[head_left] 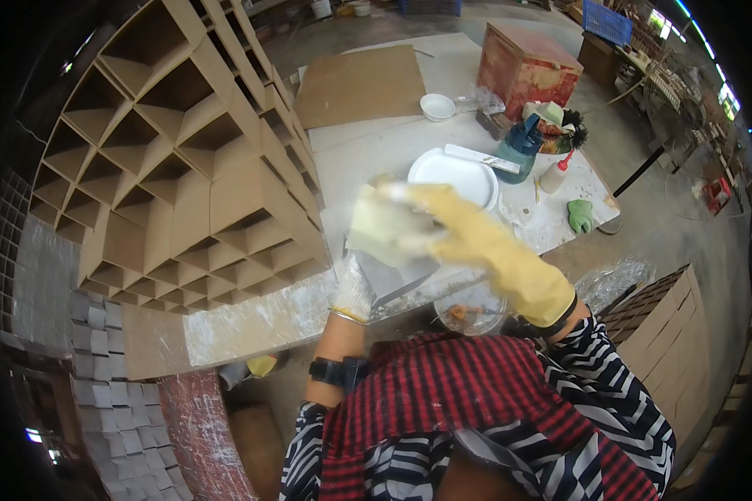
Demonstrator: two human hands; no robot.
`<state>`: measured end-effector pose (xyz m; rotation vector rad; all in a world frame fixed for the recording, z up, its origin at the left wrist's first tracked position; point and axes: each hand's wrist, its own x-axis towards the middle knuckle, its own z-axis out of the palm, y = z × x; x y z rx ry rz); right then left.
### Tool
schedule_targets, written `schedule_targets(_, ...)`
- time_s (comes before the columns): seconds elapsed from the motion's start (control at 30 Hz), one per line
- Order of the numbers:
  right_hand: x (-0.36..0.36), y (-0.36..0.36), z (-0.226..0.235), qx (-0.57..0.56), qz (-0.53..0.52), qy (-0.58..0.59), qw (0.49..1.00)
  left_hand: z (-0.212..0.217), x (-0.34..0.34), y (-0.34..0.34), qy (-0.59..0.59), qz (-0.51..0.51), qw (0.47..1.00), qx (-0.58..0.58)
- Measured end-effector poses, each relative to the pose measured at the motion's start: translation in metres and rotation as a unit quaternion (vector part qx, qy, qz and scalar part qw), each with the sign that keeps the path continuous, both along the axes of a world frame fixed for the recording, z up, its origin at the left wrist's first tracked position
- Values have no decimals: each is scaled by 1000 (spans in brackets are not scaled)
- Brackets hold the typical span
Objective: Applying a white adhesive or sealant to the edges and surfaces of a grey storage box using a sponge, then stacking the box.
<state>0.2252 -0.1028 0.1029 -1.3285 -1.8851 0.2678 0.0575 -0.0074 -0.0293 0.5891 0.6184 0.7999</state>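
Note:
My left hand (352, 284), in a white knitted glove, is closed at the near left corner of a pale yellow, box-like piece (382, 224) with a grey side. Over the right part of that piece is my right hand (455, 221), in a long yellow rubber glove with whitish fingertips. Its fingers are blurred by motion, and I cannot tell whether they grip the piece. Just beyond the right hand lies a white round tray (466, 177), with a white flat strip (481, 159) across its far rim.
Tall stacks of brown cardboard cell dividers (196, 179) stand on the left. On the white table (363, 146) are a brown board (361, 86), white bowl (437, 107), red-stained box (528, 68), teal jug (520, 150), red-tipped bottle (555, 175) and green glove (580, 216). A clear-rimmed tub (485, 321) sits below the near edge.

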Motion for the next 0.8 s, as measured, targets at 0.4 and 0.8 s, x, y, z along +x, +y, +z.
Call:
schedule_targets(0.4, -9, 16, -10, -202, -5, -95, 975, -6, 2, 5, 106, -21, 993, -56)
schedule_targets(0.8, -22, 5, -3, -103, -31, -128, 986, -4, -12, 2, -86, -60, 992, -73)
